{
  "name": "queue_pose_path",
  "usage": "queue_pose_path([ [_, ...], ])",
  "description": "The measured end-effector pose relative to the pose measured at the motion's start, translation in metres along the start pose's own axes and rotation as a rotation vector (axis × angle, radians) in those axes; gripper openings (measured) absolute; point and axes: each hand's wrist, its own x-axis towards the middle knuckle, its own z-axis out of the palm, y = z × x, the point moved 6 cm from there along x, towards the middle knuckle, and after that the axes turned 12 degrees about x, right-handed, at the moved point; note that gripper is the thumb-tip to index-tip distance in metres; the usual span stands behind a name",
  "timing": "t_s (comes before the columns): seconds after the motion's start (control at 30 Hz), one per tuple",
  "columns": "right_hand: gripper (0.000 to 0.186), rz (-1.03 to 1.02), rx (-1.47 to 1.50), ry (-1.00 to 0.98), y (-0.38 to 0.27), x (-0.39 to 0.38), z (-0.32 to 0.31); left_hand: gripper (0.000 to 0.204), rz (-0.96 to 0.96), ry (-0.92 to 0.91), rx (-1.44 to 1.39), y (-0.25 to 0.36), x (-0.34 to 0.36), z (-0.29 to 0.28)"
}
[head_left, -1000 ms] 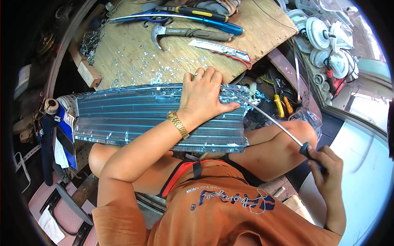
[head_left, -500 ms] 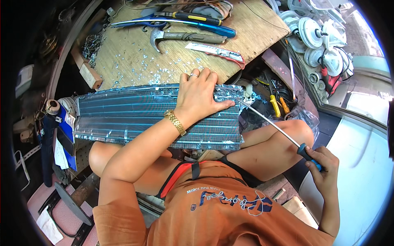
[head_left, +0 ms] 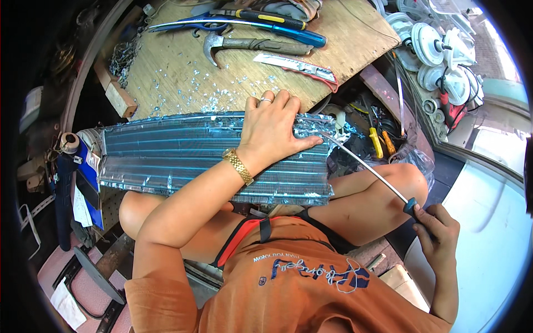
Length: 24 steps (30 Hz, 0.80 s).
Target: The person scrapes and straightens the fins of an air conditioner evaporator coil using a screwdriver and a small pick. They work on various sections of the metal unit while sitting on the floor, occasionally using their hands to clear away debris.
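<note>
The right grip (head_left: pixel 437 225), at the lower right of the frame, is clamping on the handle of a screwdriver (head_left: pixel 367 168), fingers closing around it. The screwdriver's long axis is running diagonally, its handle sitting lower right and its shaft pointing to the upper left. Its tip is reaching the torn upper-right edge of a finned block (head_left: pixel 177 150); whether it is touching metal, I cannot tell. The left grip (head_left: pixel 272 125) is lying palm down across that block, right of the frame's middle, its thumb spreading toward the tip and its other fingers bending over the far edge. Their ends are hiding, so I cannot tell whether this grip is clamping. A gold watch (head_left: pixel 239 166) is circling the left wrist.

The block is spanning the frame from left to right of center, its long axis running nearly level and its ridges following that length. It is lying above the person's lap, its far edge bordering the wooden tabletop (head_left: pixel 355 33). Flakes (head_left: pixel 214 102) are littering the wood there. Farther up, a red knife (head_left: pixel 297 69) and a hammer (head_left: pixel 266 46) are lying lengthwise. White parts (head_left: pixel 428 45) are crowding the upper right.
</note>
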Motion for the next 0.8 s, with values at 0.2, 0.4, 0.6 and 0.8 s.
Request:
queue_pose_path([
  [0.2,0.046,-0.084,-0.062,-0.035,-0.001,0.008,0.005,0.078,0.011,-0.027,-0.022,0.004,0.001,0.001],
  [0.4,0.039,0.074,0.253,0.026,0.006,0.008,0.022,0.071,-0.022,-0.032,-0.077,0.002,0.001,0.001],
  [0.6,0.038,0.050,0.265,0.108,0.021,-0.010,-0.011,0.061,0.007,-0.038,-0.003,0.007,0.002,-0.004],
  [0.8,0.039,0.060,0.196,0.062,0.022,-0.020,-0.002,0.049,0.051,0.036,0.021,0.011,0.002,-0.004],
])
